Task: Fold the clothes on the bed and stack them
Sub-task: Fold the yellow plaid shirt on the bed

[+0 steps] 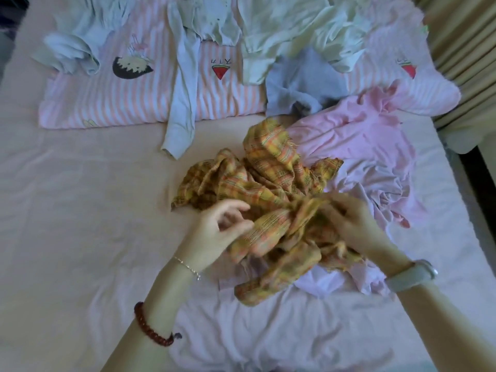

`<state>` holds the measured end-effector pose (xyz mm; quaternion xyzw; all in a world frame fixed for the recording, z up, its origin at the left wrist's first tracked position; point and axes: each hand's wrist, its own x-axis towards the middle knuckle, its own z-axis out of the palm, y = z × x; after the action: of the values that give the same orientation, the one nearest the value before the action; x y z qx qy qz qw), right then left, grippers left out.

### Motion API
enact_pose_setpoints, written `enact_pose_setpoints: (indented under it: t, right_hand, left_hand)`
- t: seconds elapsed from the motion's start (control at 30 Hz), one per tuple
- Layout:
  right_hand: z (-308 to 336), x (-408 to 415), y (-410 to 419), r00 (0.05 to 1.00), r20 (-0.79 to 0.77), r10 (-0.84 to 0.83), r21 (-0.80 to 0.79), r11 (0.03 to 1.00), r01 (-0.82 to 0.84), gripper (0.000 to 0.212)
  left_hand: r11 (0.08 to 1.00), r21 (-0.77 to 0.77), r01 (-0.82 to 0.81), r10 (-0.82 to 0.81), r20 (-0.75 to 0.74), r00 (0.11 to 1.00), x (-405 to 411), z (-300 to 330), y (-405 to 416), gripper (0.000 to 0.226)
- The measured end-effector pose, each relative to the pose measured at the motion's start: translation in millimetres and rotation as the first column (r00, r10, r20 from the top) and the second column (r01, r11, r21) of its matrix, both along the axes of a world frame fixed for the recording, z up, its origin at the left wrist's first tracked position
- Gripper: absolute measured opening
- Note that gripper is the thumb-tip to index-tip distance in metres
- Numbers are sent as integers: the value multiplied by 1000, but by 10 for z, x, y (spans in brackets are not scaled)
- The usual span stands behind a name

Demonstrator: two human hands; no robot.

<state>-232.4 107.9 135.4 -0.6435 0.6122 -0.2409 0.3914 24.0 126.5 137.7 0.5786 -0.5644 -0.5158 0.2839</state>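
A crumpled yellow plaid cloth (271, 181) lies in the middle of the bed (67, 210). My right hand (351, 221) grips a bunched part of it, fingers curled round the fabric. My left hand (214, 232) touches the cloth's near fold from the left, thumb against it and fingers loosely curled. Under and right of the plaid cloth lies a pink garment (370, 146). A lilac garment (268, 331) is spread at the near edge. Behind, unfolded, lie a grey-blue piece (303, 79), a pale long-sleeved top (182, 89) and pale green clothes (290, 28).
A pink-and-white striped pillow (128, 103) with cartoon prints lies across the back of the bed, a second one (418, 84) at the right. A light blue garment (72, 49) sits at the back left. Beige curtains (464, 49) hang at the right.
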Motion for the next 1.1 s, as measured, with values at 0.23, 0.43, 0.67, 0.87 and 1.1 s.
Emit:
enact_pose_setpoints:
  t: [0.23, 0.43, 0.67, 0.87, 1.1]
  right_hand:
    - [-265, -206, 36, 853, -402, -331, -224, 939, 259, 60]
    - [-483, 407, -175, 894, -445, -44, -42, 999, 28, 71]
    - [-498, 232, -233, 951, -304, 47, 128, 992, -8, 34]
    - [-428, -333, 252, 939, -108, -326, -59, 945, 321, 13]
    - [-437, -757, 119, 751, -345, -563, -171, 825, 539, 28]
  left_hand:
    - [998, -62, -21, 40, 313, 949, 90, -652, -49, 39]
    - [998, -12, 64, -54, 385, 921, -14, -907, -172, 59]
    - [965, 100, 242, -253, 590, 767, -187, -968, -308, 59]
    - [946, -41, 322, -205, 693, 691, -284, -1051, -232, 26]
    - [903, -330, 275, -138, 383, 913, -448, -682, -57, 20]
